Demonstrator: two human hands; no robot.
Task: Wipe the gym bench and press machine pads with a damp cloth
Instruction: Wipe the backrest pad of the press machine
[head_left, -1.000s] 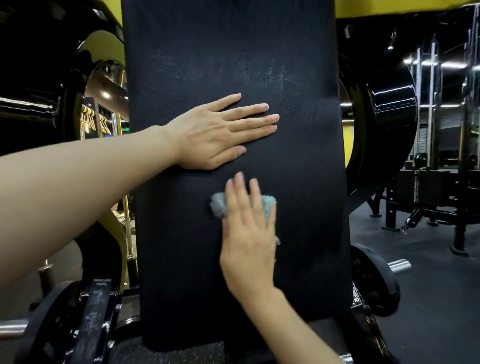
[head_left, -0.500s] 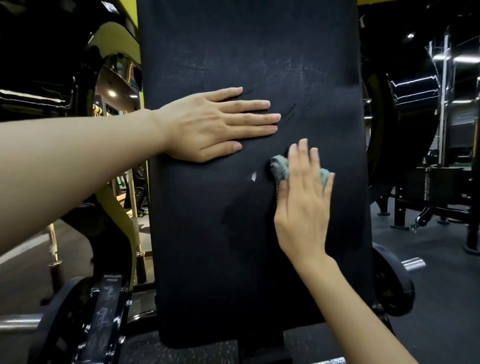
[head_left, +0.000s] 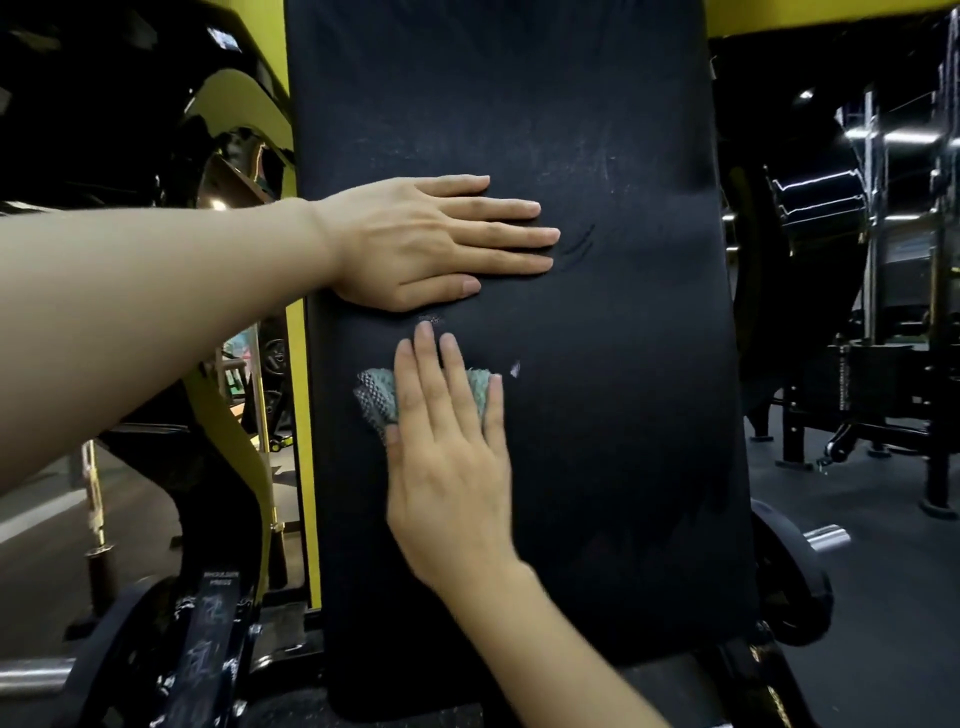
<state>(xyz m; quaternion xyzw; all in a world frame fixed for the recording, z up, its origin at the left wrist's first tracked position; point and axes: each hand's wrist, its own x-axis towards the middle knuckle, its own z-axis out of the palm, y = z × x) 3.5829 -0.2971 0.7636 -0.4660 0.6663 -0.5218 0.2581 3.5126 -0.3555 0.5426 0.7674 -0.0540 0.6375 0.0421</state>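
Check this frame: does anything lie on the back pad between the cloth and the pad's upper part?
Yes. The left hand lies flat on the back pad directly above the cloth, just beyond the fingertips of the right hand, so it blocks a straight upward stroke. To the right of the cloth the pad is bare.

The pad (head_left: 597, 156) is looking black with whitish scuffs showing up top. The cloth (head_left: 376, 397) is showing pale teal, with a black-and-white checked weave peeking out on its left edge. The frame (head_left: 296, 374) on the left is glowing yellow, and the floor (head_left: 883, 597) is reading dark grey.
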